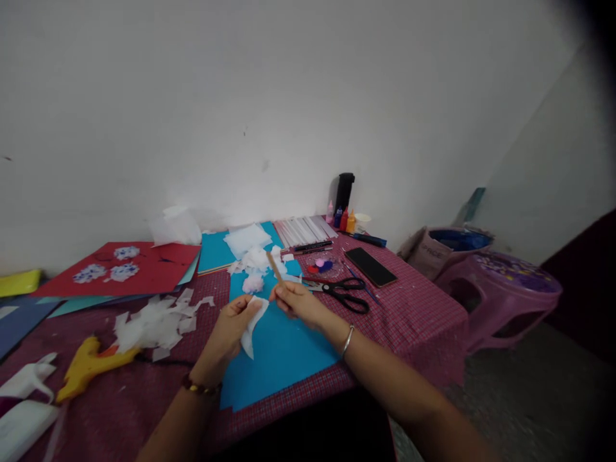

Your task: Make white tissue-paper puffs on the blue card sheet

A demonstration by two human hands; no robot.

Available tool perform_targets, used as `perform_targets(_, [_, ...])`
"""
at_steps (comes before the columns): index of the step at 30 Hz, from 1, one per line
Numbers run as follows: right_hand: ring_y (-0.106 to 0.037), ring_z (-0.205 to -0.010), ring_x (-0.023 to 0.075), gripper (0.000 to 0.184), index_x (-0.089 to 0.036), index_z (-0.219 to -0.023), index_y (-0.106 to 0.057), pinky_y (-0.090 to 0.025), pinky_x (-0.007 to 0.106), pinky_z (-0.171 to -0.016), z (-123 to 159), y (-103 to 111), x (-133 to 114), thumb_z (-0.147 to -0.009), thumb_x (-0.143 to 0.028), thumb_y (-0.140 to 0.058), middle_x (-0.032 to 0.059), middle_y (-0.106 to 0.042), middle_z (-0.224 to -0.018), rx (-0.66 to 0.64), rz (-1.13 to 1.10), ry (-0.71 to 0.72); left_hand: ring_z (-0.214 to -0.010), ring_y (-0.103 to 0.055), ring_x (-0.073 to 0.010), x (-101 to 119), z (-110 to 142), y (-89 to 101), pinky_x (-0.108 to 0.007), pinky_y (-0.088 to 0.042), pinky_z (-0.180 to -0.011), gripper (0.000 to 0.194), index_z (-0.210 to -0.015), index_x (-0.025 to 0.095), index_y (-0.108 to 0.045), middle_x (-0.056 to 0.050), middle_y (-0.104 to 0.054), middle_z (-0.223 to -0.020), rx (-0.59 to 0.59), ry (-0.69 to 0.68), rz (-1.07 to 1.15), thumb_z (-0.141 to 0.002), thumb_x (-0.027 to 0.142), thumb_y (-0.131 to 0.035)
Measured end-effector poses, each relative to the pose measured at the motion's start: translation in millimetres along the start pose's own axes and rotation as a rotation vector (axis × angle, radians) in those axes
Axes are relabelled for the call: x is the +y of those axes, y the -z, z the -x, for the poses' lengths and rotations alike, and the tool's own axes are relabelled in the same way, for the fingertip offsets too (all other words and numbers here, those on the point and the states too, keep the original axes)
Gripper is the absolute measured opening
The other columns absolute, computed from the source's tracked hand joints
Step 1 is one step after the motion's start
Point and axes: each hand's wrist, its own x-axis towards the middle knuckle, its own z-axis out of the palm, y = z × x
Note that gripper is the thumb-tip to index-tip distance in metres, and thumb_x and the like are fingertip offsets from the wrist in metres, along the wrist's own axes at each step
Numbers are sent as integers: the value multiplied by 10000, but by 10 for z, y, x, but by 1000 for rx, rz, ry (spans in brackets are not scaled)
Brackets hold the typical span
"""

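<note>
My left hand [235,324] pinches a strip of white tissue paper [250,330] that hangs down over a blue sheet [279,350]. In my right hand [299,303] is a flat wooden craft stick [274,267], pointing up and away from me; the hand is just right of the tissue. Beyond my hands, a crumpled, pinkish-white tissue puff [253,283] lies on the blue sheet. Behind it are loose torn tissue pieces [255,258]. Black-handled scissors [344,295] lie right of my right hand.
Left are a red sheet [163,260] bearing blue-and-white blossoms, torn paper scraps [156,321] and a yellow glue gun [91,369]. A phone [370,267], markers [312,247] and small paint bottles [344,220] sit right. A pink stool [500,292] stands beyond the table's right edge.
</note>
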Motion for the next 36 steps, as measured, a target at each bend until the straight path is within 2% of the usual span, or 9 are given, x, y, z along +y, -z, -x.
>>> perform_targets(3, [-260, -372, 37, 248, -161, -753, -541, -174, 183, -365, 23, -81, 35, -799, -403, -573, -84, -378, -499, -4, 61, -55, -382, -368, -44, 9, 3, -5, -158, -262, -370, 279, -635, 163, -535, 99, -442, -448, -3, -3, -26, -635, 374, -717])
perform_targets(9, [-257, -386, 47, 146, -171, -744, -519, -181, 196, -380, 32, -110, 23, -771, -291, -599, -93, -335, -485, -21, 163, -115, -381, -380, -50, -53, -16, 23, -164, -278, -375, 268, -631, 167, -531, 94, -448, -456, -14, -16, -72, -655, 376, -697])
perform_targets(13, [-284, -438, 45, 152, -168, -721, -513, -201, 190, -426, 39, -117, 41, -745, -264, -629, -86, -358, -525, -19, 245, -117, -421, -419, -61, -92, -57, 49, -171, -320, -410, 246, -658, 179, -516, 85, -476, -510, -1, -39, -114, -669, 354, -689])
perform_targets(16, [-288, -470, 49, 166, -164, -685, -497, -205, 190, -449, 30, -120, 71, -746, -249, -625, -80, -368, -541, -17, 276, -99, -708, -579, -129, -86, -92, 52, -223, -449, -621, 276, -856, 195, -558, 18, -590, -779, 79, -215, -257, -644, 296, -703])
perform_targets(19, [-290, -481, 56, 164, -164, -672, -489, -209, 192, -458, 19, -118, 86, -748, -236, -614, -74, -375, -547, -23, 279, -82, -1015, -541, -212, -42, -94, 39, -341, -428, -856, 471, -1055, 209, -508, -57, -562, -1053, 204, -396, -479, -630, 289, -696])
perform_targets(21, [-292, -485, 60, 156, -164, -670, -492, -211, 195, -460, 14, -118, 82, -754, -232, -604, -70, -375, -555, -23, 297, -78, -976, -544, -223, -1, -69, 28, -359, -426, -847, 409, -979, 203, -513, -50, -558, -987, 279, -435, -623, -628, 314, -691])
perform_targets(25, [-299, -489, 66, 134, -160, -674, -522, -216, 201, -468, 11, -134, 47, -768, -223, -595, -62, -386, -563, 7, 338, -114, -684, -527, -168, 49, -9, 17, -283, -428, -644, 235, -692, 217, -469, 32, -495, -684, 334, -430, -832, -651, 340, -665])
perform_targets(29, [-282, -464, 66, 142, -154, -710, -564, -200, 207, -455, 16, -159, 18, -791, -269, -584, -65, -370, -523, 8, 270, -209, -524, -454, -128, 36, 16, 10, -234, -363, -504, 194, -634, 213, -508, 60, -446, -551, 234, -364, -835, -705, 358, -616])
perform_targets(36, [-310, -483, 56, 88, -146, -675, -545, -225, 191, -455, 8, -137, 89, -758, -168, -561, -61, -423, -558, 13, 281, -156, -545, -539, -144, 46, 59, -6, -225, -395, -511, 169, -677, 197, -595, 28, -574, -550, 111, -252, -722, -750, 349, -585])
